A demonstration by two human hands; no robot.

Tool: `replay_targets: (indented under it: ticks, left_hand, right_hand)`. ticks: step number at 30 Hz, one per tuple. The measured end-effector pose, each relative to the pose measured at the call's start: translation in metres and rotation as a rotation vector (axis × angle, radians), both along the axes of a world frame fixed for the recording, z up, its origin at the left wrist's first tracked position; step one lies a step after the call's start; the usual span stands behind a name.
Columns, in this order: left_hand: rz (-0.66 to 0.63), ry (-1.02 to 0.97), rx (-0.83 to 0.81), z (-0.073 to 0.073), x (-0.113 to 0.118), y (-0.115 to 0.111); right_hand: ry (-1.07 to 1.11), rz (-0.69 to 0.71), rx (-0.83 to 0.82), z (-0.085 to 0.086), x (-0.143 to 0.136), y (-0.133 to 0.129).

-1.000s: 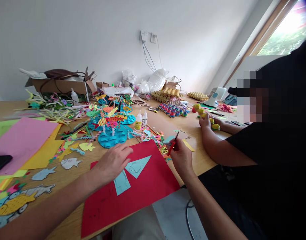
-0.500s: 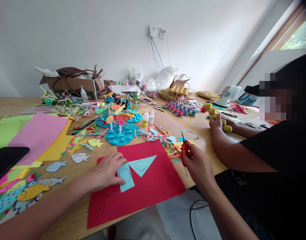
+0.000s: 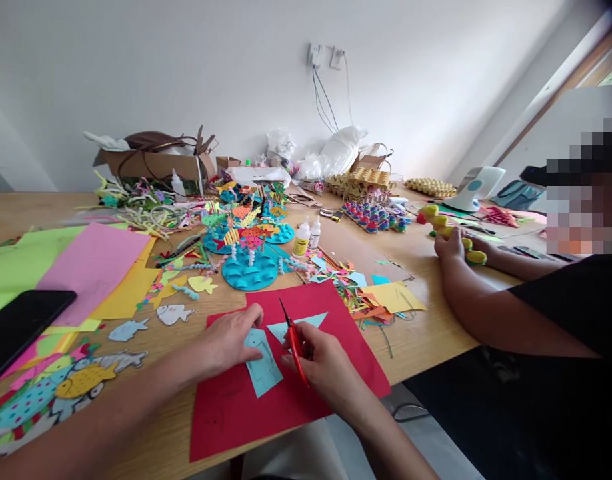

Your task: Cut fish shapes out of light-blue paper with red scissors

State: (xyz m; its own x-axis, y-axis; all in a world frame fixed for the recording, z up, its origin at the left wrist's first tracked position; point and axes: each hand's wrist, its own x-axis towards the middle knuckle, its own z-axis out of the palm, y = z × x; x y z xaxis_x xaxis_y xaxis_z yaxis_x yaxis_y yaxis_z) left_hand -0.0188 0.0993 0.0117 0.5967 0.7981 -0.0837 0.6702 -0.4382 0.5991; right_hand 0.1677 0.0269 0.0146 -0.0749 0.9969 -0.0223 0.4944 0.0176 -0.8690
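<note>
The left hand point(image 3: 231, 340) lies flat, fingers pressing a light-blue paper piece point(image 3: 263, 363) onto the red sheet point(image 3: 331, 373) at the near edge of the bench point(image 3: 426, 333). The right hand point(image 3: 321, 363) grips red scissors point(image 3: 293, 340), blades seemingly closed, beside a blue triangle point(image 3: 299, 325).

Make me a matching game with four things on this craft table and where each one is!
Things:
1. scissors
2. light blue paper
3. black phone
4. glue bottles

Places:
A. far left, on coloured sheets
B. in the right hand
C. standing mid-table
D. under the left hand, on red paper

Pairs: 1-B, 2-D, 3-A, 4-C
</note>
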Motion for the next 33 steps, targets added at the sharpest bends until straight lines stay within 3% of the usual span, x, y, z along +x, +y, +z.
replay_targets:
  ticks: [4,10,15,18,20,22,27,33]
  left_hand:
    - [0.051,-0.156,-0.086,0.015,-0.003,-0.003]
    - [0.118,-0.588,-0.305,0.032,-0.011,-0.007]
    - [0.472,-0.925,-0.152,0.041,-0.022,-0.021]
    - [0.546,-1.081,-0.325,0.041,-0.027,-0.042]
    - [0.478,-1.034,-0.429,0.036,-0.027,-0.053]
    - [0.363,-0.947,-0.424,0.029,-0.024,-0.059]
    - [0.451,-0.903,-0.259,0.021,-0.018,-0.054]
    - [0.438,-0.833,-0.216,0.031,-0.019,-0.059]
  right_hand:
    - [0.068,-0.018,0.003,-0.006,-0.005,0.006]
    - [0.356,-0.028,0.021,-0.007,-0.014,0.008]
    - [0.697,-0.089,-0.018,0.007,-0.021,0.004]
    - [0.789,-0.145,-0.009,0.014,-0.029,0.003]
    - [0.824,-0.132,-0.017,0.017,-0.036,0.004]
    - [0.843,-0.084,-0.031,0.019,-0.044,0.005]
    - [0.819,0.03,-0.058,0.024,-0.055,0.008]
    - [0.795,0.049,-0.054,0.029,-0.052,0.01]
